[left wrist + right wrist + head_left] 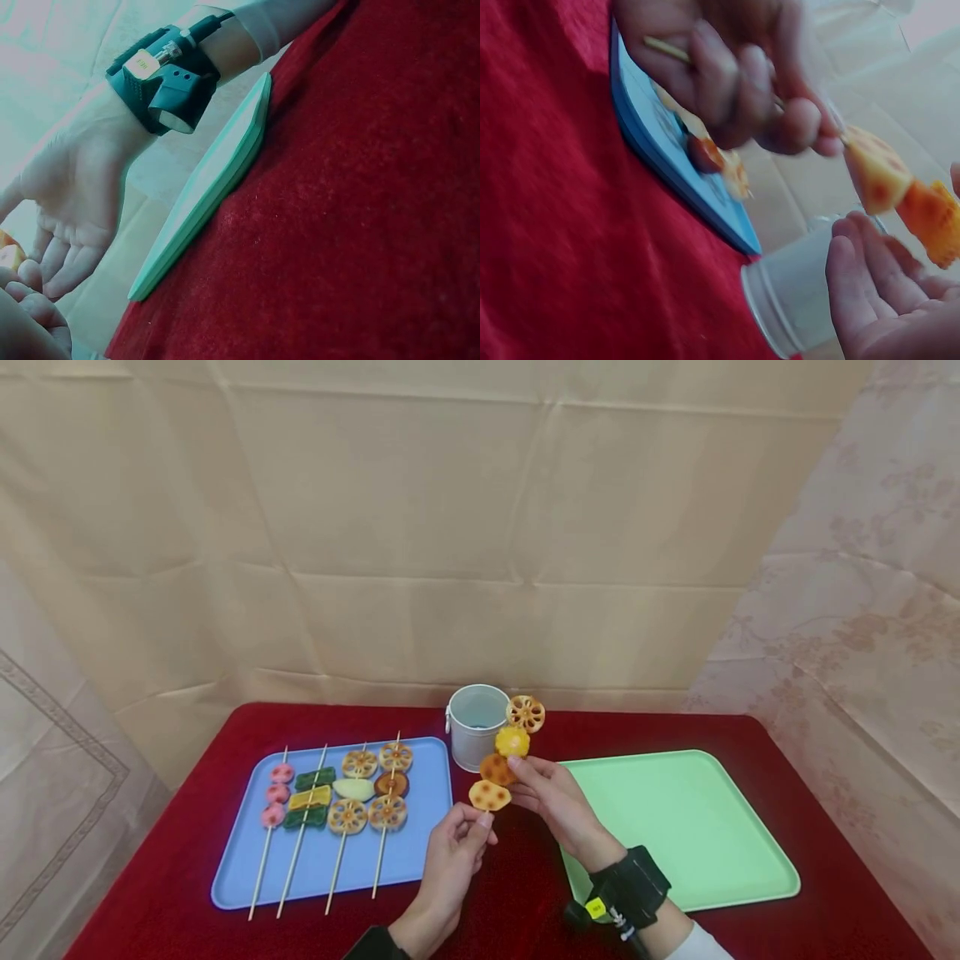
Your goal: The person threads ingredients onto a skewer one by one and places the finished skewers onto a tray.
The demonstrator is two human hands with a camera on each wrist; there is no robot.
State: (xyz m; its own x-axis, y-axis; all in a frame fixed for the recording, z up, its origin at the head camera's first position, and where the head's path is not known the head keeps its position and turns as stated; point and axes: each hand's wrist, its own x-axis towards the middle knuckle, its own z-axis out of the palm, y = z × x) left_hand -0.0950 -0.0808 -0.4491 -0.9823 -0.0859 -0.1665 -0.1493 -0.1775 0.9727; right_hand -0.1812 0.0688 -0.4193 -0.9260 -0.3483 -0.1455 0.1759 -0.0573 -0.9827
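Observation:
Both hands are at one skewer of play food, raised over the table between two trays. From its tip down it carries a lotus root slice [526, 714], a yellow scalloped piece [512, 742], a browned slice [496, 769] and a pale spotted slice [490, 796]. My left hand [454, 862] pinches the stick just below the lowest slice; the stick's end [667, 49] sticks out past the curled fingers in the right wrist view. Higher up, my right hand [557, 800] holds the browned slice at its edge between thumb and fingers.
On the left, a blue tray [240, 868] bears several skewers, their sticks reaching over its front edge. A white metal bucket [471, 747] stands behind the hands, close to the raised skewer. To the right lies a green tray [682, 827]. Red cloth [517, 902] covers the table.

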